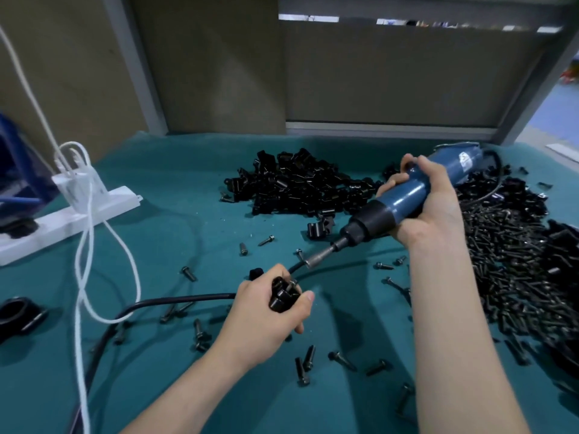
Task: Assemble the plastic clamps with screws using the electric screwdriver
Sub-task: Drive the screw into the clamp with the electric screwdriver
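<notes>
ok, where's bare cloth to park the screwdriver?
Best: bare cloth between the power strip and the clamp pile. Crowded: screw heap on the right, loose screws around the left hand.

Dim, even light; soft shadows, edges blurred and bowed.

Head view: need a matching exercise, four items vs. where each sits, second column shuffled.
Things:
1. screwdriver
2. clamp
3. power strip
4. screw heap

Places:
a. white, far left on the table
b. gripped in the right hand
c. piled at the table's right side
d. held in the left hand

Pairs: 1-b, 2-d, 3-a, 4-c
</notes>
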`<state>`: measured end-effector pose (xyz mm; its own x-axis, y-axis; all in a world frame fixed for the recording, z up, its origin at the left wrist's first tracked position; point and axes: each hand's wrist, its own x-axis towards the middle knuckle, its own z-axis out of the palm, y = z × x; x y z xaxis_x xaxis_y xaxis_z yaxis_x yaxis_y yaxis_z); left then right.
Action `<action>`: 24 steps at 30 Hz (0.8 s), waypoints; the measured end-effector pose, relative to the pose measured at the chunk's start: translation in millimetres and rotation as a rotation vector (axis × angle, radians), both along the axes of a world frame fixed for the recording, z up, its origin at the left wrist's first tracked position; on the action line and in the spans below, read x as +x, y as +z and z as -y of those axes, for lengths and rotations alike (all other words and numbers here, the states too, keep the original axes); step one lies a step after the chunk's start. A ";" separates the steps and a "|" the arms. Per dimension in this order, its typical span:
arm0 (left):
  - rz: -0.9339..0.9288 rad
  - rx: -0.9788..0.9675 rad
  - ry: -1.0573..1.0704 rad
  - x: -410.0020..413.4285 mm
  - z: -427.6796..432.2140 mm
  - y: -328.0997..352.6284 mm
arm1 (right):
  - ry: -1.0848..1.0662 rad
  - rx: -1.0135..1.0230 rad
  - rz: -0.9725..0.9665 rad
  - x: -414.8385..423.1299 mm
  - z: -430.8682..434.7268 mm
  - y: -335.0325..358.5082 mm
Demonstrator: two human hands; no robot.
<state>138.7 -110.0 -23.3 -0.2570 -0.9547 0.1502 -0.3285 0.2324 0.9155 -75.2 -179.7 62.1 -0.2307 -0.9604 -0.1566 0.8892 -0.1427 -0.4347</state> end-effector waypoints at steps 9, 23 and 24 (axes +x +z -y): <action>-0.037 -0.009 -0.005 -3.5 -2.2 3.6 | -0.017 0.074 -0.151 20.2 0.0 3.1; -0.151 0.165 -0.261 -0.9 -0.5 3.7 | 0.116 -0.077 -0.100 19.7 -2.8 6.0; -0.199 0.194 -0.277 -0.9 0.7 3.4 | 0.119 -0.100 -0.099 20.4 -3.2 6.7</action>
